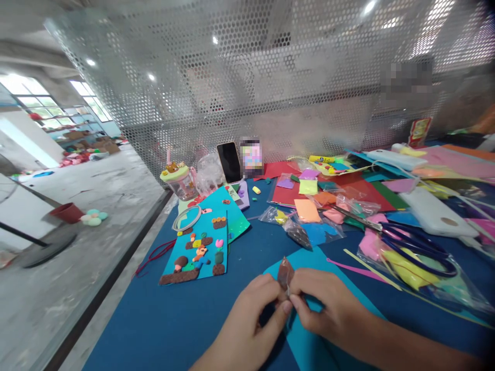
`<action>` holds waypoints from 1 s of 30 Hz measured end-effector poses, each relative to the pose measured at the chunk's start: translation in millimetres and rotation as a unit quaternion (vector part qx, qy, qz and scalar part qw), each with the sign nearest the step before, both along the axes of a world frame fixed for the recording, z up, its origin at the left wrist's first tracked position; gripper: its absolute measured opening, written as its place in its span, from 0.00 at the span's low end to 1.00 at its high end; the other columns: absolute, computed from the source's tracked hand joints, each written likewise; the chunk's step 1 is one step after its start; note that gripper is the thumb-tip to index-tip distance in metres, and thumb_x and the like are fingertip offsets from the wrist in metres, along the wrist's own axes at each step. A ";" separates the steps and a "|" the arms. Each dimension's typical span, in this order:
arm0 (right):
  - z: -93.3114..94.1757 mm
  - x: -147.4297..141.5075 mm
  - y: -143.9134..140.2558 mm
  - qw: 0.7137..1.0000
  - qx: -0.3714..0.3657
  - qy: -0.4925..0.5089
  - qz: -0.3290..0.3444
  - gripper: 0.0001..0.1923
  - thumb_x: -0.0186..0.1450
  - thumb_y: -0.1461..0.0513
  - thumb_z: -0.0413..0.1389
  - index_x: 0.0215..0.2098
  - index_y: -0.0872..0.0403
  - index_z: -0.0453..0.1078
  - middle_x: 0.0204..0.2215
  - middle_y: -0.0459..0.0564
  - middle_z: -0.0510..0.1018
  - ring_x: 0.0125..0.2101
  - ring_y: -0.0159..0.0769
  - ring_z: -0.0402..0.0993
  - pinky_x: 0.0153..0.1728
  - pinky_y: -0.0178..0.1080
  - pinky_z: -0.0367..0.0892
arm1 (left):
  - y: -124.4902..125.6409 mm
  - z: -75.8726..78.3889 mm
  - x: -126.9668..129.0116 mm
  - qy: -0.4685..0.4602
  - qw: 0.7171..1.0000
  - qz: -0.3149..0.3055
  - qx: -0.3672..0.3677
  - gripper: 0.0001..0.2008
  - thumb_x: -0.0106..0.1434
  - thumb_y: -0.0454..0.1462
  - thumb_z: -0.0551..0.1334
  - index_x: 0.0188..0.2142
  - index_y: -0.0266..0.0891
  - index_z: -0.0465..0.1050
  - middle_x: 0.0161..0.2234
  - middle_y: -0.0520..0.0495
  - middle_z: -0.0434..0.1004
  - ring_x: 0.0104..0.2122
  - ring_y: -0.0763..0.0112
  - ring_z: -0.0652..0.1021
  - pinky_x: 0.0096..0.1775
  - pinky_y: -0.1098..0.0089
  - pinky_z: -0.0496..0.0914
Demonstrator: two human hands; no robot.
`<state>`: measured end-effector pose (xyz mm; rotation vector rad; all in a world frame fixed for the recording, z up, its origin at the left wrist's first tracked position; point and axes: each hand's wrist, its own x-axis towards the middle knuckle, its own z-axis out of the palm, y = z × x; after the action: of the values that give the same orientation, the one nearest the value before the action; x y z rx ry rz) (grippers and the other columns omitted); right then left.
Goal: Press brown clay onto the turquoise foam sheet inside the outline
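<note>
Left hand (247, 322) and right hand (332, 309) fingertips pinched together on small brown packet (285, 273), possibly clay, over teal foam sheet (309, 340).

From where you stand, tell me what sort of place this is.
Probably a craft workbench in a workshop hall. Coloured foam sheets, scissors and a finished clay picture card cover the blue table; both hands pinch a brown clay packet.

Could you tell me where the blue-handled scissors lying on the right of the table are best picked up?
Probably by the blue-handled scissors' looped handles, which lie nearest the right hand. Come from above on the near right side: the blades point away to the left, over small plastic bags of coloured clay, so that end is sharper and more cluttered.
</note>
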<state>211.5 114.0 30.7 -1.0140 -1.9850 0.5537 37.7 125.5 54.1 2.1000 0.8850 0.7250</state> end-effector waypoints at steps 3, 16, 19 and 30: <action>3.0 1.9 -2.8 0.998 -0.053 -0.026 -0.003 0.08 0.61 0.67 0.51 0.26 0.52 0.57 0.23 0.41 0.69 0.25 0.28 0.66 0.28 0.31 0.62 | -1.5 -0.4 -1.2 0.038 0.997 -0.014 0.073 0.08 0.68 0.34 0.53 0.33 0.41 0.69 0.31 0.49 0.73 0.34 0.70 0.73 0.38 0.74 0.66; 18.0 11.3 -1.8 0.988 -0.081 -0.037 0.128 0.16 0.72 0.54 0.42 0.31 0.51 0.64 0.29 0.48 0.73 0.32 0.34 0.69 0.34 0.36 0.67 | -2.9 5.9 -6.2 0.057 0.981 -0.061 0.174 0.10 0.69 0.35 0.51 0.33 0.40 0.68 0.32 0.47 0.75 0.32 0.70 0.71 0.39 0.71 0.67; 16.9 10.6 -2.1 0.991 -0.058 -0.035 0.116 0.17 0.72 0.56 0.41 0.30 0.51 0.63 0.28 0.47 0.72 0.31 0.33 0.69 0.33 0.35 0.67 | -2.2 6.6 -5.0 0.025 0.987 -0.064 0.143 0.09 0.69 0.34 0.52 0.31 0.40 0.67 0.30 0.49 0.74 0.32 0.71 0.71 0.38 0.72 0.66; 13.3 9.5 -2.1 0.995 0.001 -0.017 0.095 0.15 0.72 0.60 0.42 0.27 0.51 0.56 0.24 0.44 0.68 0.27 0.30 0.64 0.29 0.32 0.62 | 1.0 7.4 -2.1 -0.050 0.997 -0.039 0.033 0.11 0.66 0.34 0.55 0.25 0.39 0.63 0.25 0.51 0.71 0.28 0.74 0.70 0.33 0.75 0.64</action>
<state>220.9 111.8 44.0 -0.8430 -2.1250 0.6419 35.5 126.5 61.5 2.1231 0.7306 0.8201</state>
